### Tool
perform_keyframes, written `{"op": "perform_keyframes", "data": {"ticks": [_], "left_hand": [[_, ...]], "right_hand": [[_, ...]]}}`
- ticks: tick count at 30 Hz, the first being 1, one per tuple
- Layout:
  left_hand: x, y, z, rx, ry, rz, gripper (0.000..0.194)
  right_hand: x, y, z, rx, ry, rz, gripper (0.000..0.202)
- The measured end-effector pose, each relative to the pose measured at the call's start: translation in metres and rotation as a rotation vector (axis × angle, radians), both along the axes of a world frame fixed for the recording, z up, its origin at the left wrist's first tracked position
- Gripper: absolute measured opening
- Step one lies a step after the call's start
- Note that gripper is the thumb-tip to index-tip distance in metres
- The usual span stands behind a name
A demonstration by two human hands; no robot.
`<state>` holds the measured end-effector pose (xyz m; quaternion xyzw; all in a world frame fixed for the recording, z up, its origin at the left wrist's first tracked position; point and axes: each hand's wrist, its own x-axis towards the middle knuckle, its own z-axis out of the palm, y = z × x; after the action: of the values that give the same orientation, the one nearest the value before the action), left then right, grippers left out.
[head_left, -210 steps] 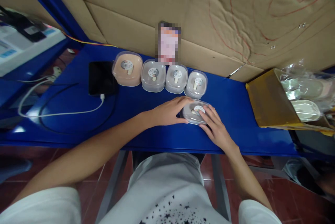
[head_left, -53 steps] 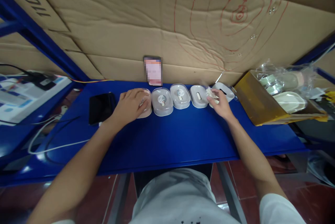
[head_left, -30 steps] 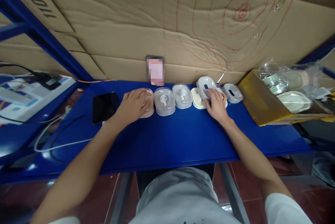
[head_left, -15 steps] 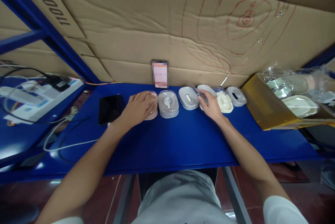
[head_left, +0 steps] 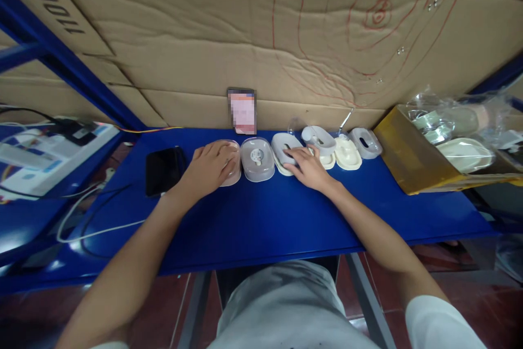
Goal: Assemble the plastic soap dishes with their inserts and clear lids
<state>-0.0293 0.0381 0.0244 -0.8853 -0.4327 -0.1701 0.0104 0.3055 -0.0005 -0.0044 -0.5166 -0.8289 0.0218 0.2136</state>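
Where hands (head_left: 212, 166) rest — cases' (head_left: 232, 166) tops hidden

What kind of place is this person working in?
Probably a small packing or assembly workstation. A row of small clear-lidded plastic cases stands on a blue metal workbench backed by flattened brown cardboard sheets, and a yellowish cardboard box of bagged parts sits at the right.

Two hands lie on the blue table (head_left: 261, 218): the left hand (head_left: 208, 166) and the right hand (head_left: 308, 166). Along the cardboard wall runs a row of small plastic cases, six that I can make out (one (head_left: 232, 166) mostly under a palm, some with lids off or askew). There is also one black phone (head_left: 161, 169), one white cable (head_left: 90, 229), and one yellow box (head_left: 408, 158) of bagged goods.
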Motion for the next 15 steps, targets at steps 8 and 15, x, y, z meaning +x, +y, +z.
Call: {"op": "perform_keyframes", "data": {"ticks": [8, 15], "left_hand": [[0.0, 0.001, -0.001, 0.003, -0.023, -0.01, 0.047], [0.004, -0.001, -0.001, -0.005, -0.044, -0.061, 0.044]], "right_hand": [[0.022, -0.008, 0.023, 0.201, -0.063, -0.196, 0.051], [-0.023, -0.013, 0.011, 0.168, -0.122, 0.1, 0.061]]}}
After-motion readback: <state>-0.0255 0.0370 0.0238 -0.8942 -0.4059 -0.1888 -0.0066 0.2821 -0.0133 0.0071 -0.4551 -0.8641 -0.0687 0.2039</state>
